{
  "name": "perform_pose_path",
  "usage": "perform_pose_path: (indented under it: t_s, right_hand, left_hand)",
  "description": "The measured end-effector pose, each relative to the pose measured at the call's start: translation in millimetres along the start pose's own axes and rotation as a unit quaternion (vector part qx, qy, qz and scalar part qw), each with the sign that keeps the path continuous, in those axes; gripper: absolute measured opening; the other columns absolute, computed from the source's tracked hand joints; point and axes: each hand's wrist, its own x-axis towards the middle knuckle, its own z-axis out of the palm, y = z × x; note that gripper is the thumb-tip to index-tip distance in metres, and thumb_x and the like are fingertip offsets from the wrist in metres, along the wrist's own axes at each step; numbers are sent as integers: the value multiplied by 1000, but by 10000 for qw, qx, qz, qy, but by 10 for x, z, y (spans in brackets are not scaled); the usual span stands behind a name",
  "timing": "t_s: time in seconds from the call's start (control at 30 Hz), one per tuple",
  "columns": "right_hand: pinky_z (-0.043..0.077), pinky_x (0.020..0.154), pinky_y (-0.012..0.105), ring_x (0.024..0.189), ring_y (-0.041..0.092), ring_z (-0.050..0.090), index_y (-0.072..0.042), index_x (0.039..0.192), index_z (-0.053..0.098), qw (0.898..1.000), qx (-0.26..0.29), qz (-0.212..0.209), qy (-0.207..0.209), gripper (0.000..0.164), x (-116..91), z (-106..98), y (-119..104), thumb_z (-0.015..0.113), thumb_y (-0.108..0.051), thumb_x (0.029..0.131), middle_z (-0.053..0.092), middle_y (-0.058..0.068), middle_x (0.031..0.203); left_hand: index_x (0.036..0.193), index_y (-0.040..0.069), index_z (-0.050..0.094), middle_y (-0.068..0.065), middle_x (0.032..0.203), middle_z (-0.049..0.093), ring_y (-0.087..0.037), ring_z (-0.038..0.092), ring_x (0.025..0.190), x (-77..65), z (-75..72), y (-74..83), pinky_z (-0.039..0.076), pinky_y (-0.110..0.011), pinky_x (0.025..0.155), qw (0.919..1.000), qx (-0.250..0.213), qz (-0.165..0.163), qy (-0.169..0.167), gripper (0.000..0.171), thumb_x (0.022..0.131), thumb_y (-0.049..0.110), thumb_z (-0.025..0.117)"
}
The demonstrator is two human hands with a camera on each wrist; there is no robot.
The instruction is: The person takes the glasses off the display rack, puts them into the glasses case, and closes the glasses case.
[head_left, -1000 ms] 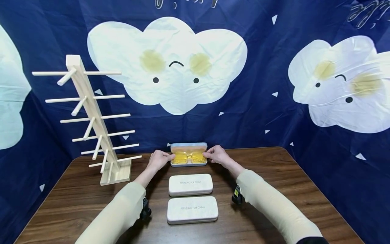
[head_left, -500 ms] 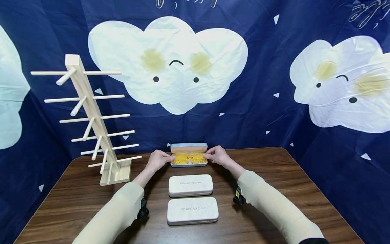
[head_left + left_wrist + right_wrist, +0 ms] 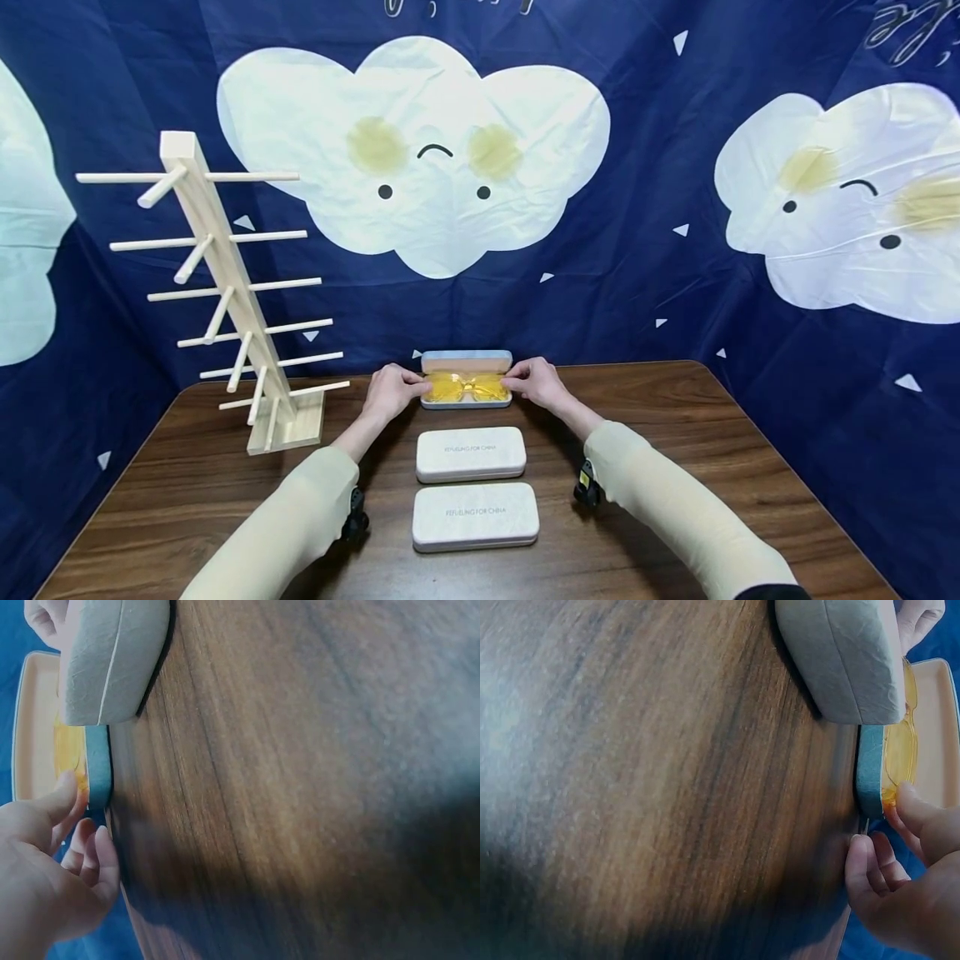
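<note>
A pair of yellow-tinted glasses (image 3: 447,387) is at an open glasses case (image 3: 467,406) near the table's back edge. My left hand (image 3: 390,393) pinches the left end of the glasses between thumb and finger. At the opposite end, my right hand (image 3: 536,382) pinches in the same way. The case has a blue-grey outside and a peach lining, its lid standing up behind. In the left wrist view the thumb lies on the yellow glasses (image 3: 69,754), right at the case's blue-grey wall (image 3: 99,769). From the right wrist, the lens (image 3: 900,754) shows close above the case.
Two closed white glasses cases, a farther one (image 3: 470,457) and a nearer one (image 3: 476,518), lie in front of the open case, between my forearms. A wooden peg stand (image 3: 232,292) rises at the left. Behind the table (image 3: 660,433) hangs a blue cloth with clouds.
The glasses have tilted and shifted slightly at the open case, while both hands keep hold of their ends. The closed cases and the stand stay where they were.
</note>
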Motion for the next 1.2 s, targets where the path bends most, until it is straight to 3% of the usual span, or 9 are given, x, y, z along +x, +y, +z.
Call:
perform_pose_path:
  t_s: [0.2,0.4,0.53,0.67,0.77,0.93,1.07,1.2]
  right_hand:
    - [51,56,19,57,6,58,-10,93,81,10000,45,16,-29,10,-19,-35,1,82,-19,88,77,4,90]
    - [59,63,24,71,13,66,-8,99,81,9989,398,227,-77,14,-25,-98,36,80,-20,91,78,8,100]
    - [63,69,30,78,17,68,-7,103,80,9965,683,475,-99,19,-37,-148,28,79,-21,92,76,8,102]
    - [64,74,32,83,18,67,-2,111,75,9906,1102,778,-227,32,-41,-177,12,77,-29,94,73,11,104]
    - [64,79,35,91,20,69,2,121,69,9864,1271,978,-373,50,-34,-195,0,71,-42,96,71,16,112]
    - [63,88,40,104,26,70,2,133,63,9806,1378,1267,-577,76,-2,-233,-33,58,-65,96,67,21,126]
    - [62,90,41,104,26,68,2,129,67,9753,1522,1435,-709,81,39,-260,-60,54,-71,95,67,20,126]
    - [62,89,43,100,24,66,1,124,68,9736,1478,1524,-842,80,82,-277,-107,55,-71,93,66,16,121]
  left_hand:
    - [91,12,85,-10,107,78,-31,67,113,3,-1,-22,51,-45,103,10000,-91,3,-39,13,82,21,86]
    - [95,11,84,-10,105,80,-32,69,112,3,-30,-35,53,-46,99,9998,-136,57,-100,16,84,23,85]
    - [103,7,81,-13,110,79,-32,69,110,3,-58,-29,54,-45,96,9995,-180,-104,-219,30,91,35,78]
    - [115,2,74,-16,110,75,-28,69,93,1,-114,-7,54,-40,90,9979,-340,-353,-426,55,97,52,65]
    - [128,0,67,-19,116,71,-26,67,93,9,-167,16,56,-37,86,9912,-793,-698,-795,72,98,64,55]
    - [141,2,58,-20,134,60,-28,60,112,55,-229,35,58,-39,92,9686,-1636,-1336,-1311,89,95,77,45]
    - [139,-1,59,-20,138,58,-28,59,115,104,-227,48,55,-41,98,9557,-1950,-1604,-1515,95,92,81,45]
    - [137,-1,61,-17,132,60,-26,58,109,127,-199,85,53,-39,95,9501,-2021,-1779,-1577,93,93,79,45]
